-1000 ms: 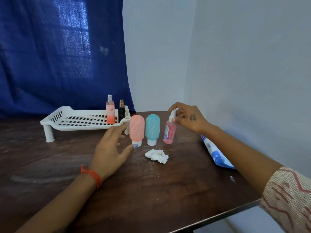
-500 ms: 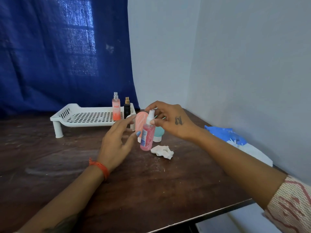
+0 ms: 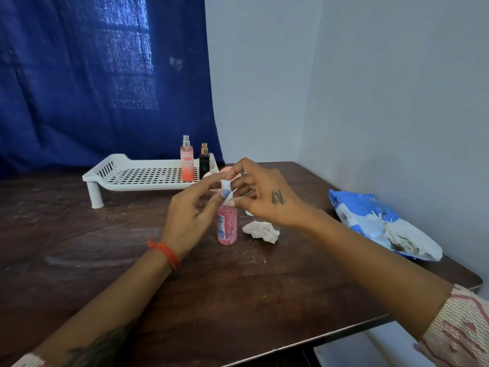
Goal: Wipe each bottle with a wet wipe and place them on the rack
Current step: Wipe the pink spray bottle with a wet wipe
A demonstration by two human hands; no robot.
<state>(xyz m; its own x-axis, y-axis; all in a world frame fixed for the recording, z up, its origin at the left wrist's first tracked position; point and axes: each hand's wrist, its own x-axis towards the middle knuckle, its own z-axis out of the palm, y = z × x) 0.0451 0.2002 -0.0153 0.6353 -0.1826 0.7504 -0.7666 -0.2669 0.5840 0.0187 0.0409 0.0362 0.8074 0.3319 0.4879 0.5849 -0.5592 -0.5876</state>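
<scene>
1. A dark wooden table fills the lower scene, set in a corner against a pale wall, with a blue curtain hanging behind its far left edge.
2. A white perforated rack stands on short legs at the table's far side. It holds two upright bottles at its right end: a tall pink spray bottle with a silver nozzle and, just beside it, a shorter black bottle with a gold top. The remaining surface of the rack shows only its grid of holes.
3. A blue-and-white wipe packet lies on the table's right side near the wall, its top open and white wipes spilling out toward the near end.
4. The left hand, an orange thread at its wrist, pinches the white cap of a small bottle with thumb and fingers.
5. The right hand, a tattoo on its back, grasps the same cap from the other side, fingers curled.
6. That small pink bottle, filled with pink liquid and bearing a white-and-blue label, stands upright on the table between the hands, well apart from the rack.
7. A crumpled white wipe lies on the table just right of the bottle.
8. A peach-coloured tube shows partly behind the fingers.
</scene>
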